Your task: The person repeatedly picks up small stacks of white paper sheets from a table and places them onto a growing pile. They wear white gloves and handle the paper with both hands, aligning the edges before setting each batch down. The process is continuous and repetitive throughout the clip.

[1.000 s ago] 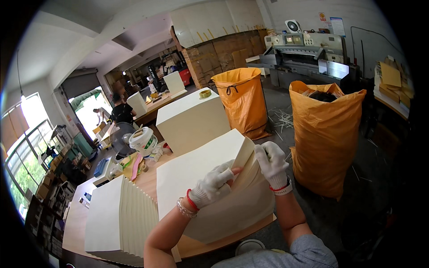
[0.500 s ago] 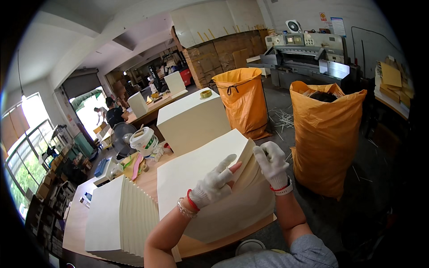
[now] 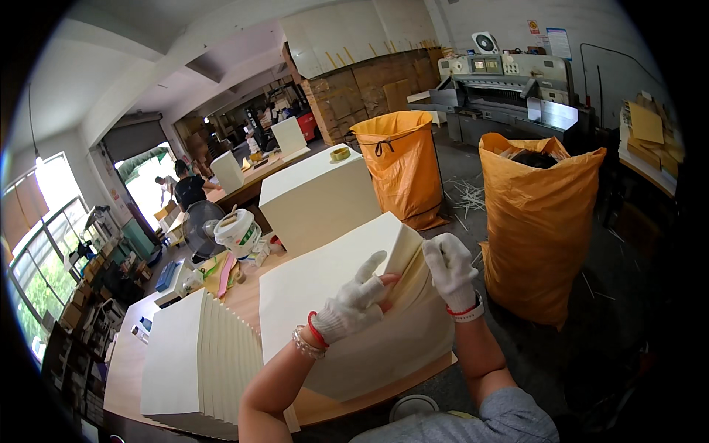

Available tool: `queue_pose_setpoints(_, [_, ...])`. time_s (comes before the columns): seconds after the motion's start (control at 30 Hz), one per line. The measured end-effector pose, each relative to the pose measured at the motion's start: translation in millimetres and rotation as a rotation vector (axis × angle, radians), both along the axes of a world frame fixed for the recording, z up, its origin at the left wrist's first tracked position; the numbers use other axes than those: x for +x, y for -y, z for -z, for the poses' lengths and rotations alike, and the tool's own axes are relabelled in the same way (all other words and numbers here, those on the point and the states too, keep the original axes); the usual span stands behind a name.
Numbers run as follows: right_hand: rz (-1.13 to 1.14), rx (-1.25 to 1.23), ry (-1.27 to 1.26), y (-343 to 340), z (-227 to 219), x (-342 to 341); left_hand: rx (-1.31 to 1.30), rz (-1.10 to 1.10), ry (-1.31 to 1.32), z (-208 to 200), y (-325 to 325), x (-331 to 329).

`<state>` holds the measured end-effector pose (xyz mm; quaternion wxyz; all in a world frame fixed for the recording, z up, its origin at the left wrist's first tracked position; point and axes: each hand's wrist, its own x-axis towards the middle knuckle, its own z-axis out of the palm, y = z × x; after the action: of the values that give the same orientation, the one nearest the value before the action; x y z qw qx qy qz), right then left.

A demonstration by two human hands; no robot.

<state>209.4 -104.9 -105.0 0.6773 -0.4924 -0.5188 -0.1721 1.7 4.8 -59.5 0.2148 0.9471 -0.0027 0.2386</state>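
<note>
A tall stack of large cream-white paper sheets stands in front of me, its near right edge fanned. My left hand, in a white glove with some bare fingertips, grips the upper sheets: the thumb lies on top and the fingers press at the edge. At the right corner my right hand, also gloved, has its fingers curled against the fanned sheet edges, pinching them. The fingertips' exact hold there is partly hidden. Left of this stack is another pile of sheets with staggered edges.
Behind stands a big paper block with a tape roll on it. A white bucket and a fan are at the table's far left. Two orange sacks stand right; a cutting machine is behind them.
The upper sheets have lifted into a thicker bundle at the corner, widening the gap in the edges. My left fingers have shifted slightly; the right hand stays nearly in place.
</note>
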Motion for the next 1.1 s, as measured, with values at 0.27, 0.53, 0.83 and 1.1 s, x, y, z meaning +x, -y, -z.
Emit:
queue_pose_setpoints(0.27, [0.125, 0.102, 0.188, -6, 3, 6, 0.001, 0.074, -0.001, -1, -3, 3])
queue_pose_setpoints(0.53, [0.039, 0.006, -0.049, -7, 1, 1, -0.032, -0.018, 0.002, -7, 9, 1])
queue_pose_setpoints(0.83, [-0.003, 0.031, -0.085, -4, 0, -1, -0.098, -0.038, -0.002, -5, 7, 1])
queue_pose_setpoints(1.1, [-0.034, -0.039, -0.17, 0, -3, -4, -0.071, -0.046, -0.079, -7, 6, 2])
